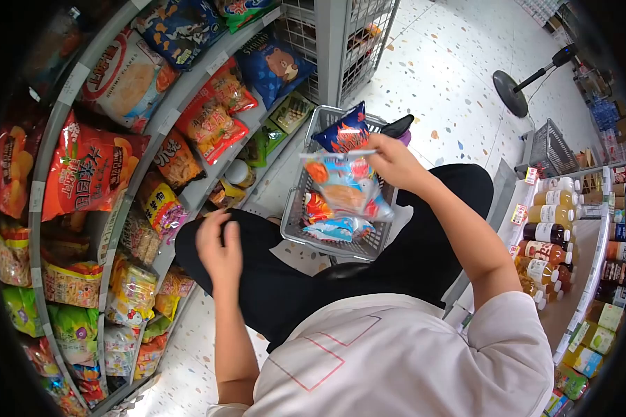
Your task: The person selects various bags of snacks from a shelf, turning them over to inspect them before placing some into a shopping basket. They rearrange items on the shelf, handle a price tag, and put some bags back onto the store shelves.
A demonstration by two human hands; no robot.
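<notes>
Speckled white floor (424,76) runs through a shop aisle, between snack shelves (176,115) on the left and drink bottles (549,231) on the right.

The right hand (393,163) has its grip closed on the top edge of a blue snack bag (344,186), which hangs over the basket (290,215); whether its lower end touches the packets beneath is hard to tell. The left hand (219,251) is slightly blurred, fingers loosely spread and no item visible in it, above the left knee and near the shelves. With the bag held only at its edge, any shift calls for a steady pinch and some care around the packets just below.

Inside the basket, a navy packet (346,128) leans at the far end, with a red packet (316,206) and a pale blue packet (339,229) at the near end. The basket sits between the person's black-trousered knees. Farther off stand a round fan base (510,94) and a second grey basket (553,149).
</notes>
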